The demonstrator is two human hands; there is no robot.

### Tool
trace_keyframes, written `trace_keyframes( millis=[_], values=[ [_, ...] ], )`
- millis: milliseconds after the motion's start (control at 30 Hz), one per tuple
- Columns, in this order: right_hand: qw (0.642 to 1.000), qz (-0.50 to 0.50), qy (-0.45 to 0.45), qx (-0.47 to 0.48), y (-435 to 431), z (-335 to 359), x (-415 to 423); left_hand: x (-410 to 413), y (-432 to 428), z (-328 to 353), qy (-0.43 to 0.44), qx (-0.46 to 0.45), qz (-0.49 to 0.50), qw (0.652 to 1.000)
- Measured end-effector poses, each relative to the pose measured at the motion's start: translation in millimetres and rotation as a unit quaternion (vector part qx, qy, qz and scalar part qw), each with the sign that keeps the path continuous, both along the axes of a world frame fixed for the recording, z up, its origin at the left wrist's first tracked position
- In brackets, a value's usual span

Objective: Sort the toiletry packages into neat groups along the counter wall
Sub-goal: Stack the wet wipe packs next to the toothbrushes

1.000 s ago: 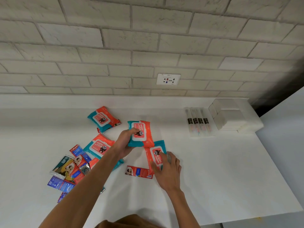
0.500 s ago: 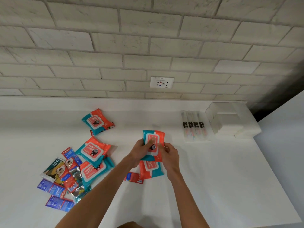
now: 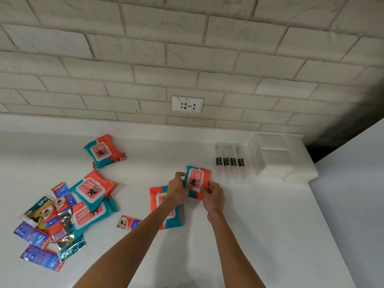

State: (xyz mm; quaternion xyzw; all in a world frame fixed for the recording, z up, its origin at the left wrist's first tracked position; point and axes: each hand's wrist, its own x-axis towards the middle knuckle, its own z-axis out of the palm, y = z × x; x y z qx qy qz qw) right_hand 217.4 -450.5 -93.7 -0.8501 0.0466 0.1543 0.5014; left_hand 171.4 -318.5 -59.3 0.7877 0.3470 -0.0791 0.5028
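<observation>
Orange-and-teal soft plastic wipes pack (image 3: 197,178) sits just right of frame centre, pinched at its near end by both hands: the left hand (image 3: 177,189) curls round its left edge, the right hand (image 3: 214,195) grips its lower right corner. Its long axis runs up the frame, far end toward the brick wall (image 3: 145,65). A matching second pack (image 3: 159,201) lies flat under the left wrist. Clear-wrapped toothbrushes (image 3: 230,163) and white boxes (image 3: 274,161) stand further right; small foil sachets (image 3: 45,221) lie scattered at lower left.
</observation>
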Motion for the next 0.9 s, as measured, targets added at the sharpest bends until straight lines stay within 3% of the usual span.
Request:
trace_keyframes(
  millis=[133,200,367,467,633,900],
  values=[
    [0.995,0.058,-0.074,-0.015,-10,1,4,-3,-11,-11,-0.028,0.049,-0.022,0.998],
    [0.987,0.091,-0.116,-0.066,-14,-4,0,-7,-16,-16,-0.030,0.102,-0.057,0.993],
    [0.924,0.200,-0.253,-0.205,-17,-34,-19,-23,-22,-25,-0.049,0.218,-0.159,0.962],
    [0.885,0.269,-0.301,-0.234,-13,-56,-27,-34,-13,-41,-0.050,0.311,-0.252,0.915],
    [0.867,0.300,-0.315,-0.242,-9,-68,-14,-29,10,-52,-0.033,0.370,-0.256,0.892],
    [0.869,0.326,-0.281,-0.244,20,-51,35,14,39,-40,-0.004,0.361,-0.253,0.898]
  ],
)
